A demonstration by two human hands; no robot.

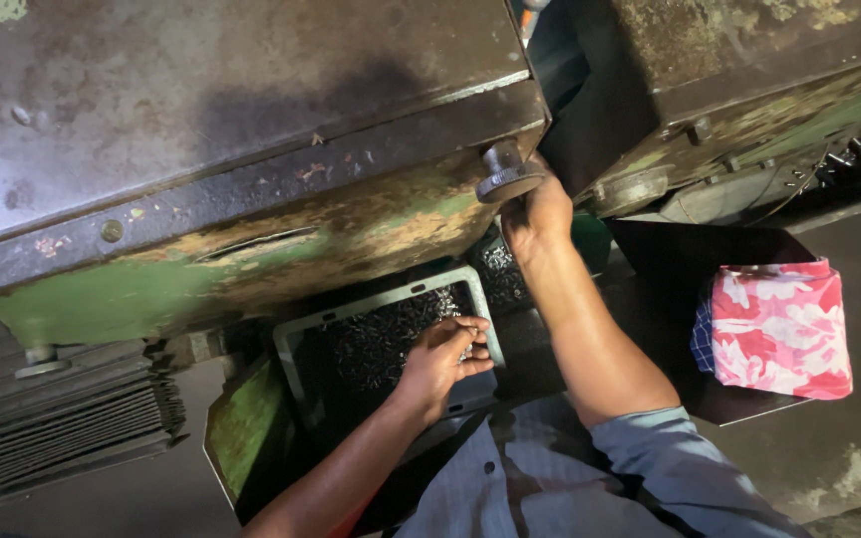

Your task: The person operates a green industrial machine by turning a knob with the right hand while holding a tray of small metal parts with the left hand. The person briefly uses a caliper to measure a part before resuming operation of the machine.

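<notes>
Two hands: both are seen from above, reaching under a worn green and rust-brown metal machine body [251, 199].
Surface: the machine's flat top is dull, pitted steel with flaked paint; a dark lip runs along its lower edge.
Room: a dim workshop corner is shown, with a stained grey concrete floor [829, 448] at the right.
Right hand [538, 214]: it is raised and closed around the stem below a round knurled dark metal knob [506, 177] at the machine's corner.
Left hand [443, 359]: its fingers are curled loosely over a grey rectangular plastic tray [383, 299]; whether anything is pinched cannot be told.
Tray contents: small shiny dark metal parts [381, 339] are heaped inside, directly under the left hand.
Edges: the tray is set just beneath the machine's overhang, its near rim touched by the left fingers.
Open room: a narrow gap is left between the two machine blocks, where the right forearm passes.
Right side: a folded pink and white patterned cloth [779, 329] is laid on a dark flat board [670, 259], well apart from both hands.
Left side: a black ribbed bellows cover [72, 418] is seen low down.
</notes>
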